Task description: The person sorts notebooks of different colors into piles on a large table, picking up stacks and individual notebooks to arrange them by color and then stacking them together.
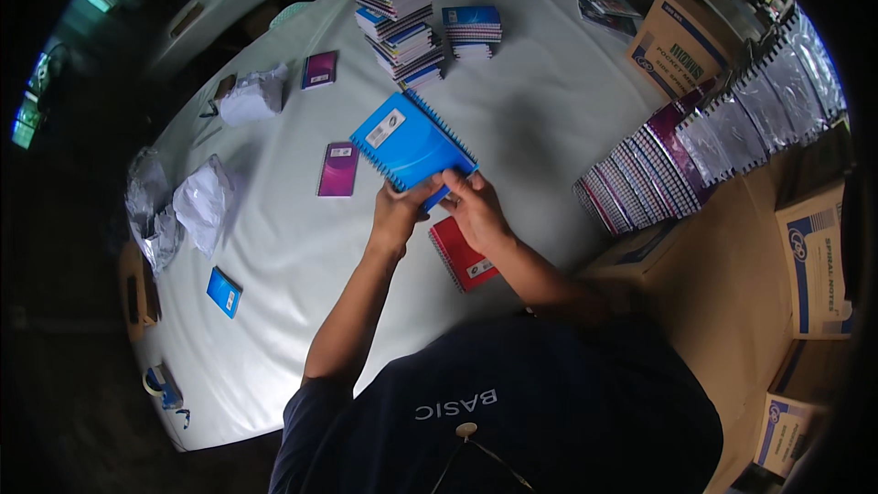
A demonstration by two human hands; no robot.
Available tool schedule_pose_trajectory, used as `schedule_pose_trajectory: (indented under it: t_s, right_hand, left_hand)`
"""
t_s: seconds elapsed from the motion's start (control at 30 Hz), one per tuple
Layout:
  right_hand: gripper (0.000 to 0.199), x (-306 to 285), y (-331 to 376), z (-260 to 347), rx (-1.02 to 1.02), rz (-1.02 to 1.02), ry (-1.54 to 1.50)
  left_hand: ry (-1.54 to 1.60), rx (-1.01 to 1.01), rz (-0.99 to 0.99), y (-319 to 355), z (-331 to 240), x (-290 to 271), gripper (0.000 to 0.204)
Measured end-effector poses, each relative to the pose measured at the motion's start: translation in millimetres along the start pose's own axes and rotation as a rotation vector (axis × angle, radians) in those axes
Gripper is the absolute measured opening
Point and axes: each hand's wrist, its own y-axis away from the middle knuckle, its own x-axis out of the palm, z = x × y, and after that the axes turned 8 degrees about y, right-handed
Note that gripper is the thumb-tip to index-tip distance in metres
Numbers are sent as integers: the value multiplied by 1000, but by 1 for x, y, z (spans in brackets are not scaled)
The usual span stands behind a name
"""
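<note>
Both hands pinch the near corner of a blue spiral notebook (pixel 410 142), which extends up and away from them, its long axis slanting toward the upper left; the left hand (pixel 400 213) and right hand (pixel 473 206) sit equally close. A white rectangular label marks its cover. A red notebook (pixel 464 254) lies on the table (pixel 549 119) beneath the right wrist.
</note>
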Motion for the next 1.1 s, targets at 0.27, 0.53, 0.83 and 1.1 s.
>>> schedule_pose_trajectory:
  t_s: [0.27,0.53,0.83,1.1]
  right_hand:
    - [53,-31,-80,70,41,230,-376]
    - [43,-49,-119,37,137,482,-911]
    - [54,-156,-127,35,1,-328,-566]
    - [62,-112,-242,111,-204,-361,-194]
  left_hand:
    - [-210,414,-120,-38,-51,37,74]
    - [-235,210,-195,-40,14,-9,58]
    - [-1169,226,-908,8,163,-114,54]
    - [-1131,149,-963,1,152,-110,54]
